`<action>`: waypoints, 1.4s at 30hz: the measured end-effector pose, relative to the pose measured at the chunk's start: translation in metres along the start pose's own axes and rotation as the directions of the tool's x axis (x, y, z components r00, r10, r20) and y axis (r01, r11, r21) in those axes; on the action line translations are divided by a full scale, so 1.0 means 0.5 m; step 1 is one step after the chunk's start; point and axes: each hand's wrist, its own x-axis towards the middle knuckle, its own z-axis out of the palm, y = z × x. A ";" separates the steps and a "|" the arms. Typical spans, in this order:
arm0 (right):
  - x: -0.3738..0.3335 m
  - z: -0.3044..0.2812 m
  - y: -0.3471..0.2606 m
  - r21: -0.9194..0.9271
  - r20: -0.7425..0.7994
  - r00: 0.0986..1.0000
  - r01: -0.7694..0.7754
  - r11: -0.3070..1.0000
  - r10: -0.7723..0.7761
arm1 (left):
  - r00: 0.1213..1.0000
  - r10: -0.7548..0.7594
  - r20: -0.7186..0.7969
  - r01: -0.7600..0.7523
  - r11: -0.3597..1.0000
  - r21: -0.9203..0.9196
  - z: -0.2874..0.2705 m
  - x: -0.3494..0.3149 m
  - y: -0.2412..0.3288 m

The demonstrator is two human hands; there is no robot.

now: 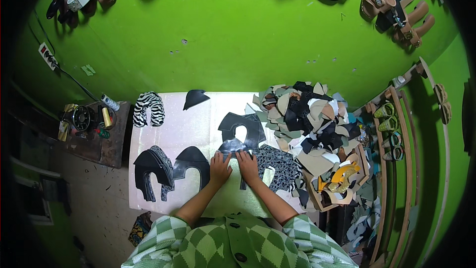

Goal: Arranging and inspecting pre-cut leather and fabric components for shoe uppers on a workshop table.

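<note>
A bright green painted wall (248, 44) fills the back. In front of it stands a wide table with a shiny white top (193, 128). A big messy heap of black, grey, tan and white scraps (317, 119) covers its right end. Past the heap is a tall wooden rack (408, 168) with green sandals (388, 124) on it. Well apart on the left is a small dark wooden table (99, 151).

On the white top, near the left edge, lies a stack of black arch-shaped pieces (148, 161) with a grey pattern showing at its side. Just beside it is one plain black arch-shaped piece (191, 155). A black piece with a round hole in it (229, 123) lies near the middle, and a flat black-and-grey patterned piece (280, 156) lies to its right. A zebra-striped arch (148, 101) sits at the back left corner.

The left hand (220, 169) and the right hand (249, 166) rest side by side at the middle. Their fingers are stretched out, not curled up — the tips touch the near edge of a small shiny black curved piece (232, 146). That piece lies at the near side of the round hole. A smaller black pointed piece (195, 100) lies alone at the back.
</note>
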 end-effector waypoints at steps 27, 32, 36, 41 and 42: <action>0.062 -0.010 0.146 0.636 0.224 0.944 -0.330 0.698 0.242 | 0.891 -0.313 0.328 0.325 0.945 0.017 -0.048 0.072 0.006; 0.046 -0.048 0.132 0.444 0.283 0.861 -0.508 0.738 0.422 | 0.811 -0.538 0.231 0.561 0.827 -0.042 -0.040 0.085 -0.048; 0.043 -0.026 0.110 0.327 0.343 0.787 -0.612 0.720 0.513 | 0.758 -0.593 0.271 0.621 0.784 -0.020 -0.025 0.102 -0.046; 0.054 -0.021 0.085 0.261 0.330 0.737 -0.672 0.693 0.591 | 0.721 -0.649 0.243 0.686 0.719 -0.116 0.004 0.092 -0.061; 0.055 -0.022 0.081 0.256 0.333 0.722 -0.689 0.678 0.607 | 0.722 -0.648 0.244 0.685 0.719 -0.117 0.009 0.088 -0.064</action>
